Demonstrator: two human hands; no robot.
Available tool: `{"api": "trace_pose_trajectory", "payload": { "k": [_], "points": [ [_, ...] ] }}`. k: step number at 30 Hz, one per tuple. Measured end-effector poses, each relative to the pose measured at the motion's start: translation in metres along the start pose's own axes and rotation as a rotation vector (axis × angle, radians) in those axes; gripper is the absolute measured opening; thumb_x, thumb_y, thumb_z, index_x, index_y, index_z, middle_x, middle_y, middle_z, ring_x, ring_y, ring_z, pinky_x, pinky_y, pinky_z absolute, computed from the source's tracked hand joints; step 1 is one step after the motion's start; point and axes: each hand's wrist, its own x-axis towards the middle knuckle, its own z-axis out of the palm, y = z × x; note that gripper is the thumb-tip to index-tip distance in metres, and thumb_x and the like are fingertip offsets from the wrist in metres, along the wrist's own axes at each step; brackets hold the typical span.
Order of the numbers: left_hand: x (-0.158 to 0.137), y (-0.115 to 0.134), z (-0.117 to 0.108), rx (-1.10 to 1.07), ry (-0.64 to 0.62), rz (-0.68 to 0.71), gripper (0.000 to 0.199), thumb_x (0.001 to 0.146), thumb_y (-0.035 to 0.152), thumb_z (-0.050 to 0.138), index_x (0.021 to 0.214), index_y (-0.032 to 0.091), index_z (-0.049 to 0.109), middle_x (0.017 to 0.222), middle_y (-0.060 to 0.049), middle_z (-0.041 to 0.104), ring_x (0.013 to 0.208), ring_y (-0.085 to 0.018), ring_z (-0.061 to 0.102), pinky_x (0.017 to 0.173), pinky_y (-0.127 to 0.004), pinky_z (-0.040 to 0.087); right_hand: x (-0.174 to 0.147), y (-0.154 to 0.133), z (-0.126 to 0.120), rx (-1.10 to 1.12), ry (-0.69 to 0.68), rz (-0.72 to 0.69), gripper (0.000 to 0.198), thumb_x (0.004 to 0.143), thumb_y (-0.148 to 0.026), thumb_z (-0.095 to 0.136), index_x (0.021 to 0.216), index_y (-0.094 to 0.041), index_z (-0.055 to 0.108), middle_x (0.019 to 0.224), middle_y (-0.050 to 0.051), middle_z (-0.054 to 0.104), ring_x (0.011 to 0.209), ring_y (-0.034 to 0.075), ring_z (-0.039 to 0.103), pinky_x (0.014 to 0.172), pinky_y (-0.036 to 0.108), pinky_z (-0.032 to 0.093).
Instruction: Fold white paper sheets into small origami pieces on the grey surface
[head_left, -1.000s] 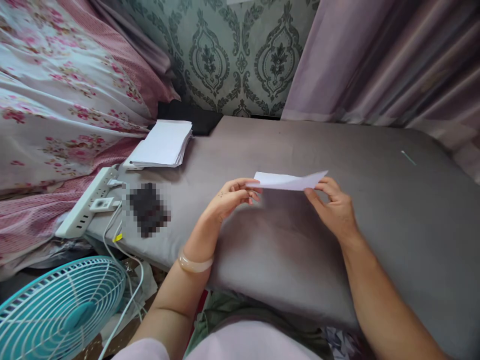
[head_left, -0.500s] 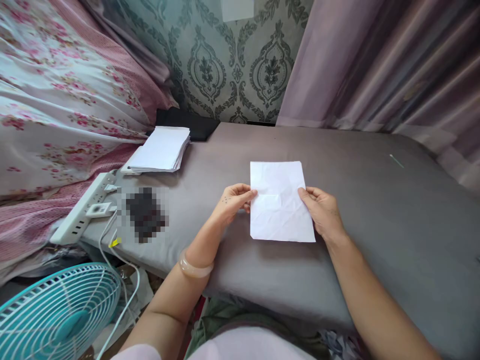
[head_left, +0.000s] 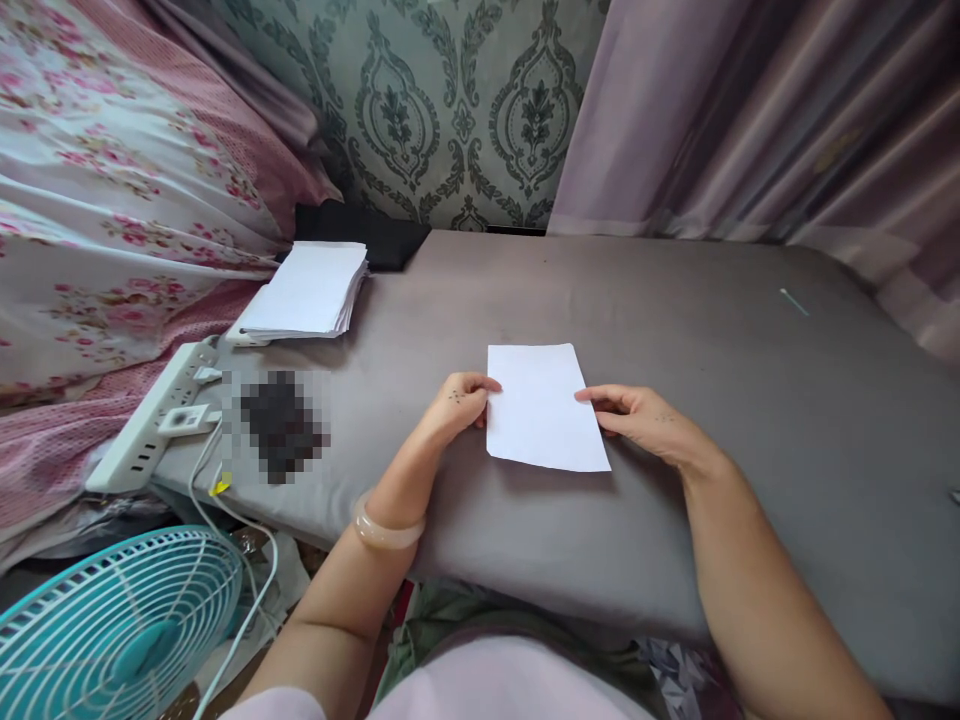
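Observation:
A plain white sheet of paper (head_left: 544, 415) is between my hands, a little above the grey cloth. My left hand (head_left: 461, 400) pinches its left edge, the thumb on top and the other fingers partly hidden behind. On the opposite side, my right hand (head_left: 637, 415) grips the right edge, one digit resting over the paper and the others at or under the edge. The upper face of the sheet looks blank, and one lower corner is cut or folded. A pale bangle (head_left: 386, 528) circles my left wrist.
A stack of white paper (head_left: 311, 290) lies at the back left beside a black flat item (head_left: 382, 240). Left of me are a white power strip (head_left: 150, 420) with cables, a blurred-out dark patch (head_left: 281, 425) and a turquoise fan (head_left: 142, 620). A cotton swab (head_left: 795, 302) lies far right.
The sheet now lies flatter and smoother in view, its creases no longer showing. My right hand has shifted its hold, turning lower and more sideways. The camera view has tilted slightly.

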Motion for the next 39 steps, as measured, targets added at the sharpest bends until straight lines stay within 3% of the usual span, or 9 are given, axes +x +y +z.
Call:
{"api": "trace_pose_trajectory", "payload": {
  "k": [3, 8, 13, 16, 22, 29, 32, 36, 39],
  "points": [
    [-0.005, 0.007, -0.002, 0.022, -0.033, -0.050, 0.037, 0.072, 0.004, 0.041, 0.097, 0.010, 0.067, 0.053, 0.002, 0.051, 0.045, -0.009, 0.043, 0.047, -0.021, 0.033, 0.001, 0.001, 0.003, -0.066, 0.064, -0.034, 0.034, 0.073, -0.030, 0.067, 0.106, -0.021, 0.071, 0.098, 0.004, 0.072, 0.090, 0.018, 0.064, 0.081, 0.031, 0.049],
    [-0.009, 0.010, -0.006, 0.121, -0.074, -0.031, 0.040, 0.072, 0.008, 0.040, 0.101, 0.009, 0.066, 0.052, 0.003, 0.048, 0.046, -0.009, 0.041, 0.048, -0.021, 0.031, 0.008, 0.007, 0.010, -0.096, 0.117, -0.068, 0.031, 0.076, -0.044, 0.064, 0.095, -0.021, 0.074, 0.090, 0.004, 0.073, 0.080, 0.018, 0.065, 0.072, 0.029, 0.048],
    [-0.005, 0.001, -0.013, 0.258, -0.094, 0.123, 0.030, 0.068, 0.010, 0.038, 0.080, 0.012, 0.065, 0.054, 0.004, 0.044, 0.052, -0.009, 0.041, 0.050, -0.020, 0.029, 0.016, 0.013, 0.011, -0.230, 0.211, -0.064, 0.037, 0.079, -0.051, 0.057, 0.084, -0.019, 0.073, 0.081, 0.003, 0.072, 0.075, 0.020, 0.063, 0.068, 0.029, 0.045],
    [-0.005, -0.001, -0.013, 0.279, -0.108, 0.148, 0.022, 0.071, 0.015, 0.042, 0.077, 0.013, 0.063, 0.057, 0.003, 0.047, 0.053, -0.010, 0.042, 0.051, -0.021, 0.029, 0.018, 0.010, 0.012, -0.339, 0.271, -0.040, 0.037, 0.080, -0.051, 0.054, 0.077, -0.019, 0.072, 0.074, 0.002, 0.070, 0.071, 0.019, 0.062, 0.064, 0.028, 0.043],
    [-0.004, 0.004, -0.004, 0.381, 0.100, 0.083, 0.030, 0.078, 0.042, 0.056, 0.076, 0.014, 0.065, 0.057, 0.001, 0.052, 0.056, -0.012, 0.047, 0.055, -0.024, 0.033, 0.022, 0.000, 0.021, -0.529, 0.412, -0.004, 0.031, 0.081, -0.046, 0.053, 0.077, -0.021, 0.072, 0.079, 0.004, 0.073, 0.077, 0.021, 0.065, 0.067, 0.029, 0.042],
    [0.012, -0.003, 0.007, 0.515, 0.238, 0.058, 0.024, 0.081, 0.037, 0.057, 0.070, 0.016, 0.062, 0.067, -0.005, 0.062, 0.067, -0.018, 0.055, 0.064, -0.028, 0.039, 0.028, 0.004, 0.030, -0.720, 0.488, 0.046, 0.032, 0.084, -0.047, 0.049, 0.073, -0.023, 0.068, 0.081, 0.007, 0.072, 0.076, 0.024, 0.065, 0.066, 0.032, 0.039],
    [0.007, -0.003, 0.011, 0.627, 0.275, 0.083, 0.018, 0.084, 0.033, 0.056, 0.081, 0.016, 0.061, 0.078, -0.008, 0.065, 0.075, -0.020, 0.058, 0.067, -0.030, 0.041, 0.030, 0.006, 0.031, -0.761, 0.501, 0.064, 0.032, 0.084, -0.048, 0.050, 0.071, -0.023, 0.066, 0.079, 0.007, 0.072, 0.075, 0.024, 0.065, 0.065, 0.033, 0.039],
    [-0.005, 0.000, 0.017, 0.864, 0.322, 0.246, 0.023, 0.090, 0.025, 0.047, 0.110, 0.015, 0.054, 0.104, -0.013, 0.061, 0.087, -0.022, 0.059, 0.072, -0.032, 0.045, 0.030, 0.006, 0.032, -0.804, 0.488, 0.075, 0.032, 0.085, -0.048, 0.050, 0.071, -0.023, 0.064, 0.078, 0.008, 0.071, 0.075, 0.024, 0.065, 0.065, 0.032, 0.039],
    [-0.004, -0.001, 0.020, 0.975, 0.200, 0.579, 0.027, 0.093, 0.017, 0.040, 0.115, 0.016, 0.056, 0.119, -0.013, 0.057, 0.103, -0.022, 0.054, 0.088, -0.034, 0.045, 0.029, 0.005, 0.033, -0.821, 0.483, 0.075, 0.031, 0.086, -0.047, 0.049, 0.073, -0.023, 0.062, 0.079, 0.008, 0.071, 0.076, 0.025, 0.064, 0.065, 0.033, 0.040]
  ]
}}
